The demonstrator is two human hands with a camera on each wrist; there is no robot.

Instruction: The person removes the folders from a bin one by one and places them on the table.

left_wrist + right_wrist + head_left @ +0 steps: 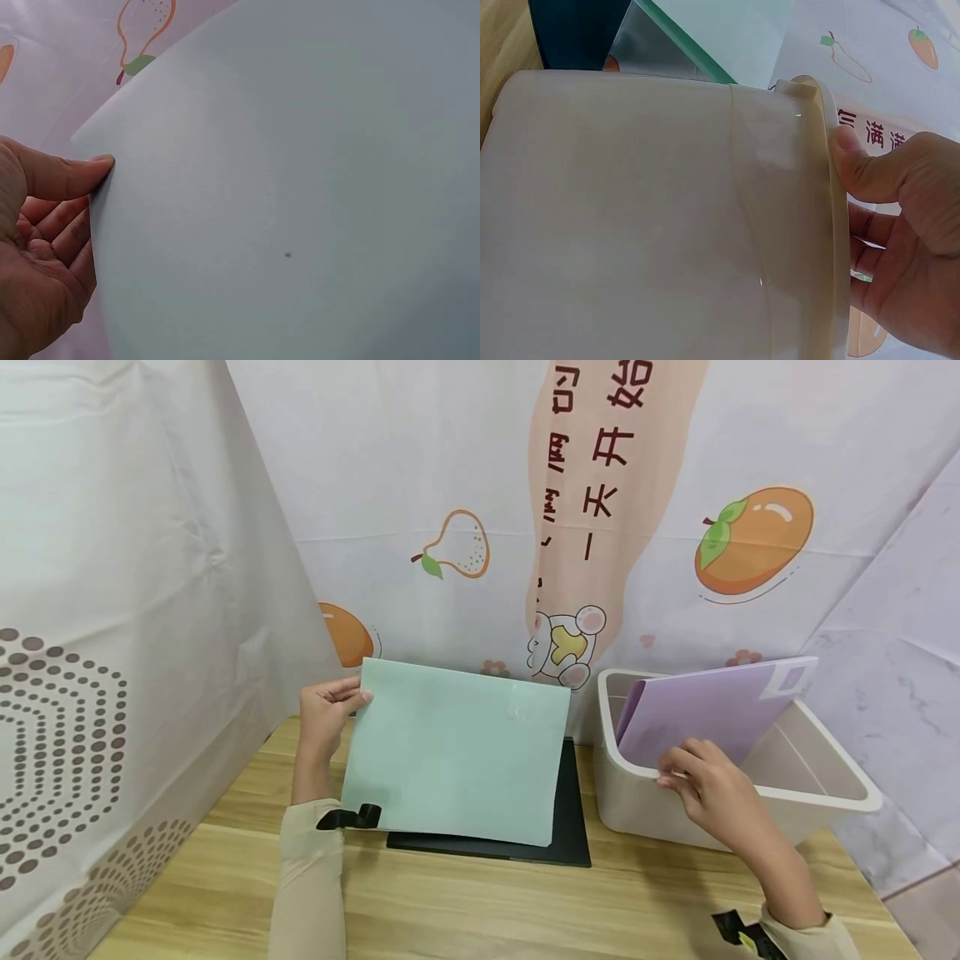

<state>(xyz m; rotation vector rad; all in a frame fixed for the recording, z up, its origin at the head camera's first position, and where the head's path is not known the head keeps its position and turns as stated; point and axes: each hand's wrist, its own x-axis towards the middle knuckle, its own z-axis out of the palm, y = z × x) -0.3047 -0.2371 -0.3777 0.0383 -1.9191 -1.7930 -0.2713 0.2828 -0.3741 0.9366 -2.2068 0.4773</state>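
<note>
My left hand [324,714] pinches the upper left edge of a mint-green folder [457,752], thumb in front and fingers behind. The folder is tilted up and faces me over a black flat folder or board [573,822], which it mostly hides. In the left wrist view, the folder's pale surface [285,187] fills most of the frame. At the right, my right hand [712,789] grips the near rim of an off-white bin [645,806]. In the right wrist view the thumb [855,161] lies on the rim, with the fingers on its other side.
A purple folder [697,710] leans inside the bin, its top sticking out above the rim. The wooden table [420,910] runs under everything. A printed white cloth [420,452] hangs behind, and another curtain [142,568] hangs on the left.
</note>
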